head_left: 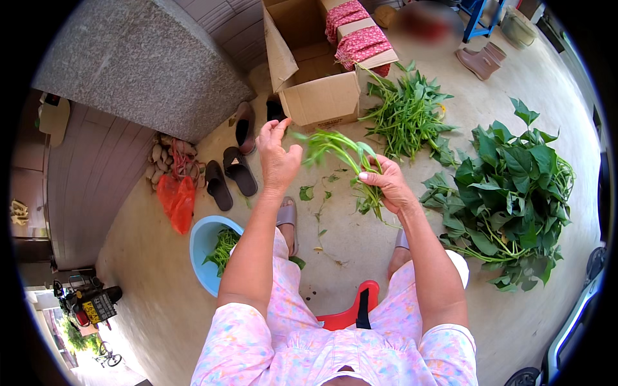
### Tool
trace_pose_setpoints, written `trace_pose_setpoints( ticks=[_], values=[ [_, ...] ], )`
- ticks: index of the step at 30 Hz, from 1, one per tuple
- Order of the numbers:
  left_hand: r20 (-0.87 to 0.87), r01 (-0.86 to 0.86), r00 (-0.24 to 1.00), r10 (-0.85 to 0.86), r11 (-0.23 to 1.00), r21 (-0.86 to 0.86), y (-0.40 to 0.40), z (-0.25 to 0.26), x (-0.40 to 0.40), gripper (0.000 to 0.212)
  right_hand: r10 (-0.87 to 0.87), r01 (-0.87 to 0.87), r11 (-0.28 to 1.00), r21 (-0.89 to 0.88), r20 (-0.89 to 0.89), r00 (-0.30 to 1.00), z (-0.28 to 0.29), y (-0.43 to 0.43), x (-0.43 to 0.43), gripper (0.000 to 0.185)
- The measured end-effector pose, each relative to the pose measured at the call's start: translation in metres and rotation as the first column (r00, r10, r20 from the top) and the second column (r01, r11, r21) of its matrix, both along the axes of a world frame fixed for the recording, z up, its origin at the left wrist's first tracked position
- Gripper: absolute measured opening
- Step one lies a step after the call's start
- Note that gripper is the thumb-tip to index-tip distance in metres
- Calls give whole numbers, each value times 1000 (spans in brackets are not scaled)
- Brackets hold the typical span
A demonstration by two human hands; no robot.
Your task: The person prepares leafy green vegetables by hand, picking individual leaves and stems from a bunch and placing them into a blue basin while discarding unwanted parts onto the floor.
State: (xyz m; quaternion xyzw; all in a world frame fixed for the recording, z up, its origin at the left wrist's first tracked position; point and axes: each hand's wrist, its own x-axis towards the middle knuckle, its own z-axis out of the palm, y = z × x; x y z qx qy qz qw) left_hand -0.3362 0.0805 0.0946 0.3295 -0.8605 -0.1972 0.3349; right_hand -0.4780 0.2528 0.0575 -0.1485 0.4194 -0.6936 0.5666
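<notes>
My right hand (388, 183) is closed around a bunch of green leafy stems (338, 144), whose tips bend left towards my other hand. My left hand (277, 157) is raised beside the tips, fingers apart, with nothing seen in it. Beyond my right hand lies a pile of cut green stems and narrow leaves (410, 111) on the floor. Farther right is a larger heap of broad-leaved vines (521, 193). A light blue plastic basin (199, 255) at the left, partly hidden by my left forearm, holds more green stems.
An open cardboard box (321, 99) with pink patterned cloth (364, 43) stands ahead. Dark slippers (239, 171), a red plastic bag (178, 202) and a net of tubers (161, 159) lie left. Loose leaves (306, 193) dot the concrete floor. A red stool (338, 319) is between my legs; boots (483, 60) stand far right.
</notes>
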Motion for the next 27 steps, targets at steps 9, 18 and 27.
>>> trace_pose_setpoints(
  ticks=[9, 18, 27],
  values=[
    [-235, 225, 967, 94, 105, 969, 41, -11, -24, 18, -102, 103, 995, -6, -179, 979, 0, -6, 8, 34],
    [-198, 203, 977, 83, -58, 977, 29, -19, -18, 10, -269, 262, 947, 185, 13, 963, -7, -4, 0, 24],
    [-227, 156, 943, 243, 278, 948, 16, -19, -15, 6, -589, 553, 794, 252, 93, 803, -25, 2, -22, 13]
  ],
)
